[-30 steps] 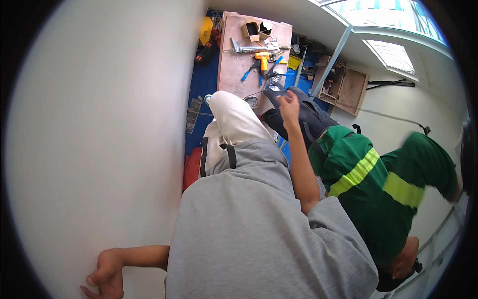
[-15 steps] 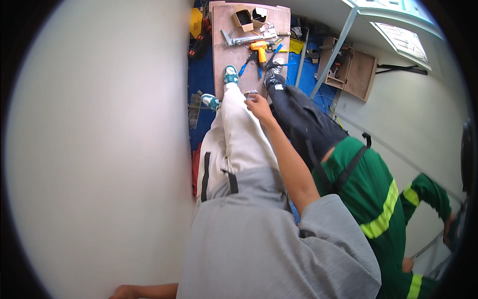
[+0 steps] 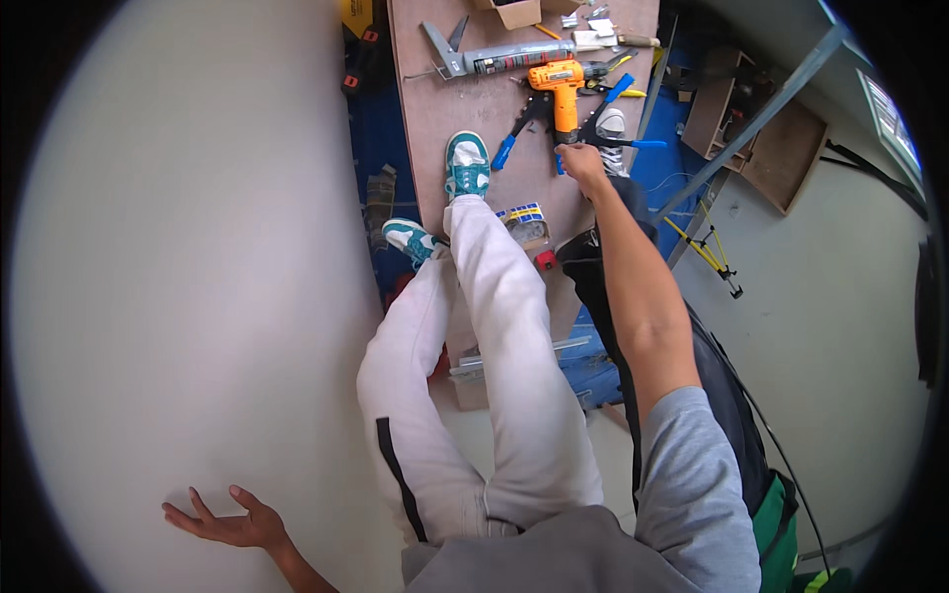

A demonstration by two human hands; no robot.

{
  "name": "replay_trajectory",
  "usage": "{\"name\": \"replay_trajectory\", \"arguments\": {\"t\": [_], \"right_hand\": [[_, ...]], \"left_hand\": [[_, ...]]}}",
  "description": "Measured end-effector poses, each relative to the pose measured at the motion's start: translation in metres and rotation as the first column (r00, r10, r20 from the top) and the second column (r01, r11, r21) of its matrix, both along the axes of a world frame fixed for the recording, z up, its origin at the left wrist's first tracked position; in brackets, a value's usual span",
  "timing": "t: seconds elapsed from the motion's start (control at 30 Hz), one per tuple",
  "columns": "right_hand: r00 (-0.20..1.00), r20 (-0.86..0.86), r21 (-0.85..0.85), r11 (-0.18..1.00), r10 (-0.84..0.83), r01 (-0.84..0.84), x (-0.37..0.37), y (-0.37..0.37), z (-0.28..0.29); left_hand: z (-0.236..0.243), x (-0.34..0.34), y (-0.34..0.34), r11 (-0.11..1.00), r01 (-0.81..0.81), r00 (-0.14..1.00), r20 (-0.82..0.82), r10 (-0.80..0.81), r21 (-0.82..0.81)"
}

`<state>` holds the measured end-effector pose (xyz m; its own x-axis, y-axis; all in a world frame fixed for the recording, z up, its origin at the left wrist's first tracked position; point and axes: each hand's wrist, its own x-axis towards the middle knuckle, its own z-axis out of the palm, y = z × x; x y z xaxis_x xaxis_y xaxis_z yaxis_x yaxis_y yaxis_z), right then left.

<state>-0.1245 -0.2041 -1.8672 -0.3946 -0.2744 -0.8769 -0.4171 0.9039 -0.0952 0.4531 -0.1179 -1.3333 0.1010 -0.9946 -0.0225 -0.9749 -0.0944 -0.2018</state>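
Note:
My right hand is at the lower end of an orange cordless drill, its fingers curled on the dark base of the handle. The drill lies on a wooden plank platform. Beside it are two blue-handled hand tools, one on the left and one on the right, partly hidden by the drill and my hand. Off to the left, my left hand is open, fingers spread, in front of the pale wall, holding nothing.
Beyond the drill lie a caulking gun and a cardboard box. My shoe stands on the platform, near a small blue-and-white box and a red item. On the right are another person's shoe, a metal pole and a wooden case.
My right hand has moved forward and right, from over the small box to the drill's base. My left hand has risen farther into view. My view has tilted, and the platform looks closer.

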Motion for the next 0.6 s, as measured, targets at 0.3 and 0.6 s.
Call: {"name": "replay_trajectory", "arguments": {"t": [0.3,0.6], "right_hand": [[0.929,-0.336,-0.048,0.988,-0.155,0.148,0.108,0.032,-0.149],[0.923,-0.384,-0.257,0.962,-0.019,-0.088,0.118,0.041,-0.080]], "left_hand": [[-0.128,0.046,0.018,0.991,0.123,0.892,0.444,-0.088,-0.051],[-0.131,0.052,0.021,0.981,0.172,0.899,0.421,-0.122,-0.084]]}}
